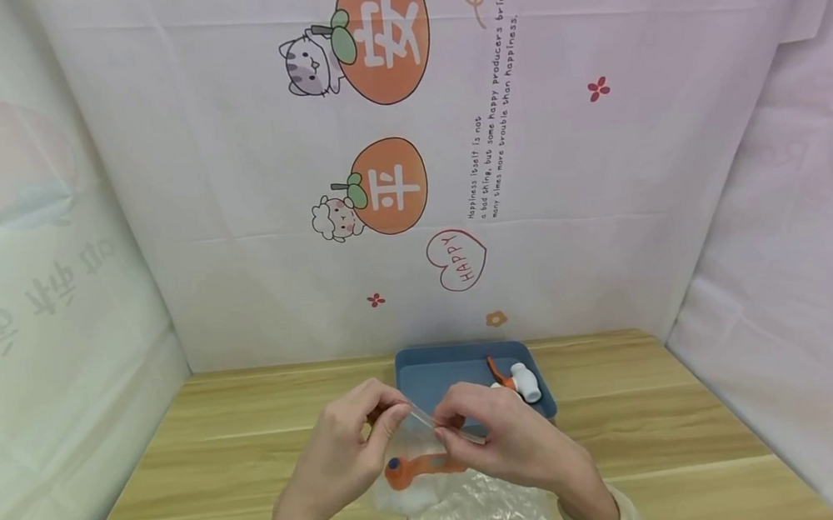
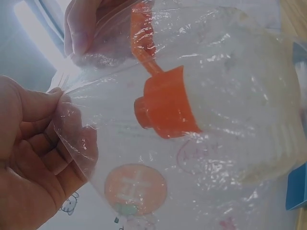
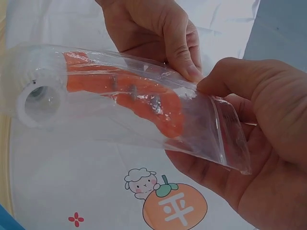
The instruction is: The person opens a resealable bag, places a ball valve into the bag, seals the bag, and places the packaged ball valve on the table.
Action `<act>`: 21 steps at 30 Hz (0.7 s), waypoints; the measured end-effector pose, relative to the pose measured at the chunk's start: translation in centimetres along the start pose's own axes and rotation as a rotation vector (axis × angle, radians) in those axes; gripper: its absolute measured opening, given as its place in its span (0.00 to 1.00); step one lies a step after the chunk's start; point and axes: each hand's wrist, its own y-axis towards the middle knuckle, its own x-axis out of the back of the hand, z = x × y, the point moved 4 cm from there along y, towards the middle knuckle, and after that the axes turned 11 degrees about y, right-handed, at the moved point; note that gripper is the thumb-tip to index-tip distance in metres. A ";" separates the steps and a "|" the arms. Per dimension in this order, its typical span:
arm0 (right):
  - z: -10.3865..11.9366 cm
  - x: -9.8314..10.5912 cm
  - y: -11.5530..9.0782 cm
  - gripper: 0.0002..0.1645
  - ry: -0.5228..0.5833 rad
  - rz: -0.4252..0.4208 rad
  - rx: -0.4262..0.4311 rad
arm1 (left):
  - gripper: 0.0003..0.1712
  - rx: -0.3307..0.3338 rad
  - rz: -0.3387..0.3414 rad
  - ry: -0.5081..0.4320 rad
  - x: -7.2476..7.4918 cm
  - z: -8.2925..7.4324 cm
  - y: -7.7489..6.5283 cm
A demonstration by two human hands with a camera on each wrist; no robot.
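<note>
A clear zip-top plastic bag point(image 3: 206, 129) hangs between both hands, with a white plastic ball valve point(image 3: 41, 98) inside it. The valve's orange lever handle point(image 2: 168, 103) shows through the film. Thumb and fingers of the left hand point(image 1: 340, 447) pinch the bag's top edge at one side. Farther along that same edge, the right hand point(image 1: 504, 436) pinches it between thumb and fingers. In the right wrist view the seal strip runs near the right thumb, and the valve's round opening faces the camera. Whether the seal is closed along its length, I cannot tell.
Behind the hands a blue tray point(image 1: 435, 375) holds another white valve point(image 1: 525, 383) with an orange handle; the right hand partly covers the tray. Crinkled clear plastic bags point(image 1: 479, 513) lie on the wooden table point(image 1: 231, 445) nearer the body. Printed white cloth point(image 1: 243, 184) surrounds the table.
</note>
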 end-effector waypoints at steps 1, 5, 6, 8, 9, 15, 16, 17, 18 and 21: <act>0.0 0.0 0.0 0.11 0.002 0.001 -0.003 | 0.06 0.004 0.001 0.001 0.0 0.0 0.0; 0.0 0.0 -0.1 0.10 0.006 0.005 -0.018 | 0.04 0.003 -0.004 0.000 0.1 0.0 0.0; 0.0 0.0 -0.1 0.10 0.008 0.007 -0.020 | 0.04 0.005 -0.005 0.001 0.2 0.0 0.0; 0.0 0.0 -0.1 0.09 0.016 0.009 -0.042 | 0.05 0.001 -0.012 0.004 0.2 0.0 0.0; 0.0 0.0 -0.1 0.09 0.019 0.009 -0.044 | 0.04 0.001 -0.015 0.004 0.2 0.0 0.0; -0.1 -0.1 -0.2 0.11 0.027 0.012 -0.044 | 0.02 -0.006 -0.023 0.006 0.3 0.1 -0.1; -0.1 -0.1 -0.3 0.12 0.029 0.013 -0.047 | 0.02 -0.008 -0.024 0.004 0.3 0.1 -0.1; -0.2 -0.1 -0.3 0.12 0.032 0.013 -0.049 | 0.02 -0.010 -0.026 0.003 0.4 0.1 -0.1; -0.2 -0.1 -0.3 0.12 0.036 0.013 -0.053 | 0.02 -0.012 -0.027 0.004 0.4 0.1 -0.1; -0.1 0.0 -0.2 0.13 0.041 0.014 -0.050 | 0.02 -0.018 -0.030 0.006 0.6 0.0 -0.1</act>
